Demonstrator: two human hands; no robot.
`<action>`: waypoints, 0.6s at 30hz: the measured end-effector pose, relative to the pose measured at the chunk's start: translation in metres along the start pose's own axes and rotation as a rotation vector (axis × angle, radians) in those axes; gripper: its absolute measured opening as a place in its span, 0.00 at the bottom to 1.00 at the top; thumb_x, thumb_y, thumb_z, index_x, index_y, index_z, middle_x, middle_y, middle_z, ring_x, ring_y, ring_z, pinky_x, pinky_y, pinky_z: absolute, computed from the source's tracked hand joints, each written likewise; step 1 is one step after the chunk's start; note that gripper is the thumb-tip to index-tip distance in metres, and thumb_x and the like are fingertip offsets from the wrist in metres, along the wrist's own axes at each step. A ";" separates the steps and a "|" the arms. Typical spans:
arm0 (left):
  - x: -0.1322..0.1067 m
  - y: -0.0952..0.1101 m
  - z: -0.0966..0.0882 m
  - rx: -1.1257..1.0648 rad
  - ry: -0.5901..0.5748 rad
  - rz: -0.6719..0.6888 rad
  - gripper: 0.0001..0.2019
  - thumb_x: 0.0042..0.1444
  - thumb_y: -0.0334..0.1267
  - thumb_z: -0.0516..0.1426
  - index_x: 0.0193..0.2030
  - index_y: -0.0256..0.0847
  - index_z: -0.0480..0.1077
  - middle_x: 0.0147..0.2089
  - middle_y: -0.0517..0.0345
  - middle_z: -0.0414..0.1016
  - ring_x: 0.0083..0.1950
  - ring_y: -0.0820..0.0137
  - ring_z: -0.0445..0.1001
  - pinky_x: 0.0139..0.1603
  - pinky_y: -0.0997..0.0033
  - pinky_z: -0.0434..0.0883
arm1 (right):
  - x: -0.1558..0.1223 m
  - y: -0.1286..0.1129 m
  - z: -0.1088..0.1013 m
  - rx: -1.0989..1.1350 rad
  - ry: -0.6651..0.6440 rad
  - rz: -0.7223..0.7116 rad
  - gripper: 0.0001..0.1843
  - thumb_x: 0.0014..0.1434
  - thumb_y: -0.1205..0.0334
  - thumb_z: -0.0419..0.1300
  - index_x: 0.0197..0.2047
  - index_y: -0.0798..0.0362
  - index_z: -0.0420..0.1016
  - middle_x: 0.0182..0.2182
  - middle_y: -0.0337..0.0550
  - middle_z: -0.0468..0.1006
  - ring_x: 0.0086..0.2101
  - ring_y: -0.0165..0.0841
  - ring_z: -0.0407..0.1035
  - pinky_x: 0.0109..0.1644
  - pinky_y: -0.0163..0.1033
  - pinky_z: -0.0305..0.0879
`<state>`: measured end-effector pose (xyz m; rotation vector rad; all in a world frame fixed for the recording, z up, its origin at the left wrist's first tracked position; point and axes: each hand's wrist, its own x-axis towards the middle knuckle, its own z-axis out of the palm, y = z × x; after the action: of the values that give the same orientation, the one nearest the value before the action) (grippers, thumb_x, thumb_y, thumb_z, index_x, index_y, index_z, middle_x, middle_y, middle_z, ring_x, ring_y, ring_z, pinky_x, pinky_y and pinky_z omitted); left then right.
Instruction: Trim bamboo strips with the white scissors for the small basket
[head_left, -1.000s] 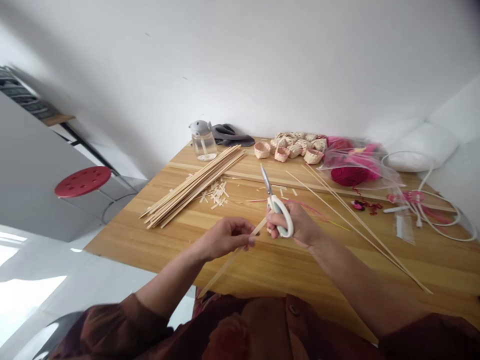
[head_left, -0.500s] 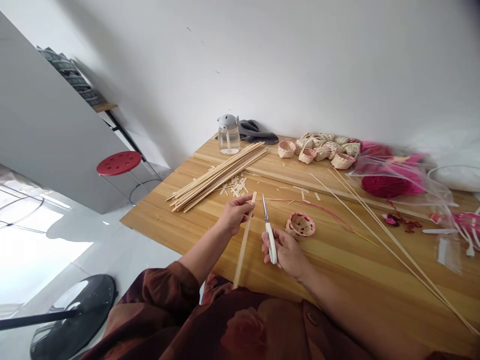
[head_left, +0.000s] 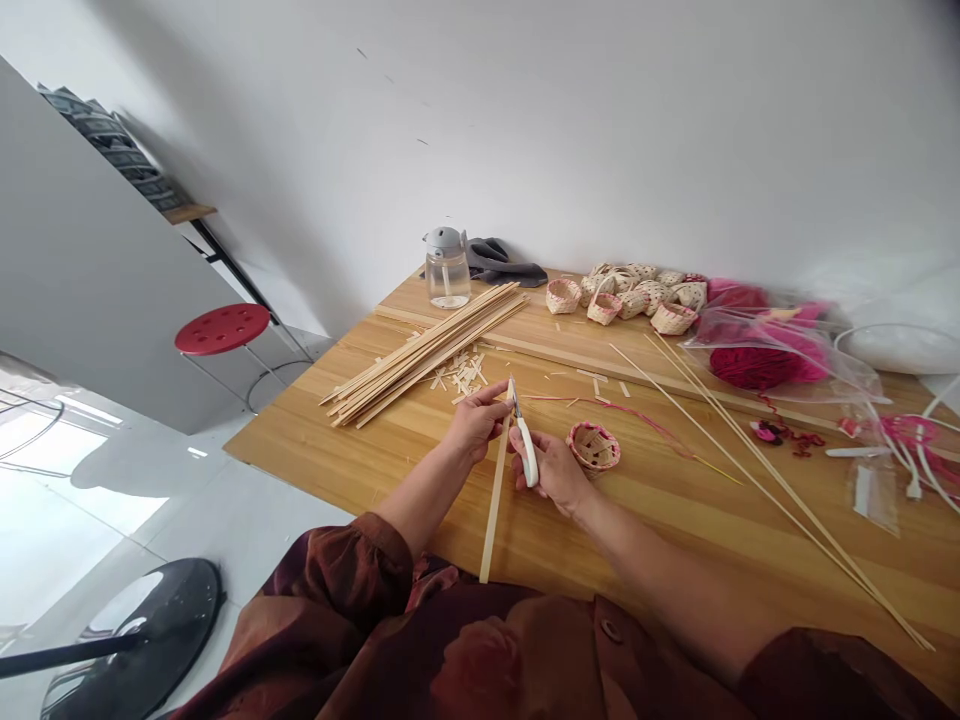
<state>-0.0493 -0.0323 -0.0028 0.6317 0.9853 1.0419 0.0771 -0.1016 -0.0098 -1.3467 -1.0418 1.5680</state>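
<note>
My left hand [head_left: 474, 422] pinches the far end of a long flat bamboo strip [head_left: 493, 505] that runs back toward my body over the wooden table [head_left: 675, 520]. In my right hand [head_left: 551, 470] are white-handled scissors [head_left: 524, 443], gripped with the blades pointing away and their tips at the strip's far end, right beside my left fingers. Just right of my right hand, a small woven basket [head_left: 594, 445] with pink trim sits on the table.
A bundle of bamboo strips [head_left: 424, 352] and short offcuts [head_left: 461, 374] lie at the far left. Several small baskets [head_left: 630, 295], a glass jar [head_left: 447, 269], a bag of pink yarn [head_left: 765, 355] and long thin sticks [head_left: 757, 470] occupy the back and right. A red stool [head_left: 222, 329] stands off the table's left.
The view swung left and steadied. My left hand turned the strip toward my body. The scissors came down and closed in on the strip's far end. The small basket came into view.
</note>
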 end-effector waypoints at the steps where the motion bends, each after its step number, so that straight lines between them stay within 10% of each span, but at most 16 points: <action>1: 0.001 -0.001 0.000 -0.001 0.000 0.003 0.29 0.42 0.29 0.69 0.55 0.33 0.77 0.22 0.63 0.70 0.17 0.83 0.60 0.18 0.81 0.54 | 0.002 0.001 0.000 -0.001 0.006 -0.002 0.27 0.50 0.36 0.67 0.30 0.52 0.66 0.18 0.35 0.71 0.15 0.26 0.63 0.14 0.30 0.48; 18: 0.006 -0.006 0.001 -0.003 0.053 0.012 0.30 0.39 0.32 0.72 0.54 0.33 0.77 0.22 0.63 0.72 0.17 0.82 0.63 0.19 0.80 0.56 | 0.012 0.008 0.001 -0.041 0.022 -0.027 0.29 0.50 0.33 0.65 0.28 0.52 0.66 0.17 0.34 0.69 0.15 0.27 0.63 0.15 0.32 0.51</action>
<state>-0.0449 -0.0289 -0.0094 0.6109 1.0270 1.0751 0.0741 -0.0932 -0.0214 -1.3693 -1.0793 1.5164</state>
